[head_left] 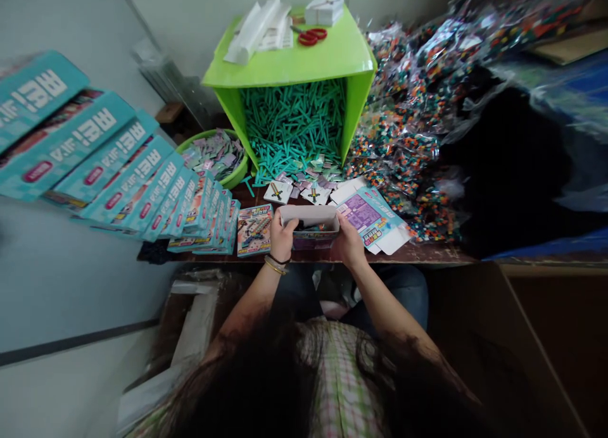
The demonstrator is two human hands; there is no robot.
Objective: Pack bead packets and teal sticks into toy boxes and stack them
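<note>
The left hand [282, 237] and the right hand [350, 240] hold an open box [311, 214] between them, each gripping one end, with the left thumb over its rim. The box is at the near edge of the brown table [441, 253], in the middle, and small pieces show inside, too dim to make out.

Just left of it lies a closed box [254, 230] with a printed front; farther left stands a long row of teal boxes [137, 191]. Just beside the right hand, a flattened box [370, 218] lies with its flaps spread. Beyond the open box are two white cards [278, 192] with sword pictures.

Farther off, a green tub [285, 64] lies on its side, full of teal sticks [297, 112], with red scissors [312, 37] on top. A round green basket [239, 174] of small packets [216, 154] stands left of the tub; clear bags [403, 134] of colourful bits are heaped to the right.
</note>
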